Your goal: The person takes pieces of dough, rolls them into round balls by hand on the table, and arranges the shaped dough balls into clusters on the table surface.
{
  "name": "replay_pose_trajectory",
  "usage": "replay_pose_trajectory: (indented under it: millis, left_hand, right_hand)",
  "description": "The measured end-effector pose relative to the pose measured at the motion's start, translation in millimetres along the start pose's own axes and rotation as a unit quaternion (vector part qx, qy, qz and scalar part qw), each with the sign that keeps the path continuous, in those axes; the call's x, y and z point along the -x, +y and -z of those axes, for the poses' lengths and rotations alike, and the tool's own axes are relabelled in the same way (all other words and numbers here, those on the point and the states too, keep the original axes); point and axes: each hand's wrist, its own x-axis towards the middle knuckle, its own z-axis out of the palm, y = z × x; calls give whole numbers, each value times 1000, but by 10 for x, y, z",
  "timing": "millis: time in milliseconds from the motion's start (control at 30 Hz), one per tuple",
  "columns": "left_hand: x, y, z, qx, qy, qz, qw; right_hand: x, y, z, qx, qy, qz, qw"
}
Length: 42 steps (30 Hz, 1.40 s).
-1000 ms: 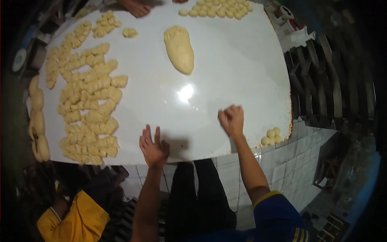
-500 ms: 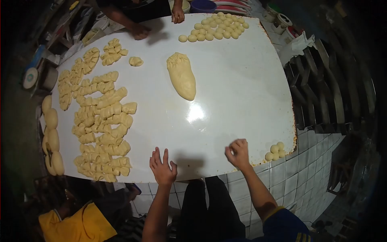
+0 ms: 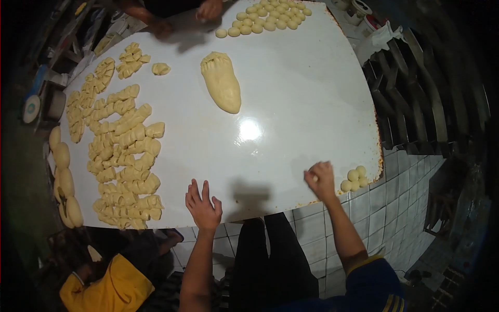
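My left hand (image 3: 204, 207) is open, its fingers spread over the near edge of the white table (image 3: 280, 125). The fingers of my right hand (image 3: 320, 181) are curled closed, and a bit of a pale dough ball shows between thumb and fingers. Just right of that hand, a small cluster of dough balls (image 3: 355, 184) sits at the table's near right corner. Cut dough pieces (image 3: 125, 151) lie in rows to the left of my left hand. Farther off, a large long lump of dough (image 3: 222, 86) rests on the table.
Many dough balls (image 3: 270, 23) stand grouped at the far edge. Across the table are another person's hands (image 3: 209, 9), blurred, near a single dough piece (image 3: 161, 68). Dark metal trays (image 3: 416, 99) are stacked at right. A person in yellow (image 3: 109, 286) is at lower left.
The view has shifted, so the table's contents appear higher and to the left. My right hand has moved right, closer to the small cluster of dough balls. My left hand stays open.
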Motion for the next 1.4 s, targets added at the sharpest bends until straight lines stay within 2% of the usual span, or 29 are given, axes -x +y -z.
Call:
replay_pose_trajectory:
  millis: [33,100,233,300,400,467,600,700,733,800,833,933,1167,1300,1367,1400]
  left_hand:
    - [2,-1,-6,0,-5,1,1000]
    - [6,-10,-23,-3,6,-7,1000]
    - [7,-38,-47,-10,9,-23,1000]
    - [17,-63,-86,-13,6,-33,999]
    - [16,-67,-110,-29,7,-39,999]
    - [19,-67,-100,-26,22,-43,999]
    - [25,-63,-101,-32,13,-35,999]
    - [26,-82,-124,-39,21,-44,998]
    - [29,-79,-130,-36,17,-47,998]
    - [26,-49,-82,-35,5,-45,998]
    - [42,-58,-93,-34,2,-46,998]
    - [23,-87,-128,-31,14,-48,998]
    - [21,-104,-141,-34,16,-47,998]
    - [37,-89,-123,-36,21,-59,997]
    - [36,-88,-128,-36,20,-57,997]
    - [38,-96,-132,-38,20,-54,998]
  right_hand:
    - [-129,87,-4,65,23,-9,998]
    - [-420,73,-183,70,84,4,994]
    - [-212,-248,-268,12,73,-18,997]
    - [99,-251,-103,-39,21,47,998]
    - [10,184,153,31,-2,-4,1000]
    - [-296,193,-3,78,86,-3,993]
    - [-134,-85,-168,17,56,-14,998]
    - [204,32,49,-36,14,56,998]
    - [162,165,72,-32,14,51,998]
    - [-18,326,190,75,48,0,996]
    - [-163,312,105,79,85,-15,993]
    - [-281,78,-111,30,87,-41,995]
    - [147,-88,468,-18,-36,-78,996]
    - [51,28,736,-33,-107,-106,988]
    - [-20,59,828,-111,-182,-156,965]
    - [-47,68,892,-111,-180,-157,965]
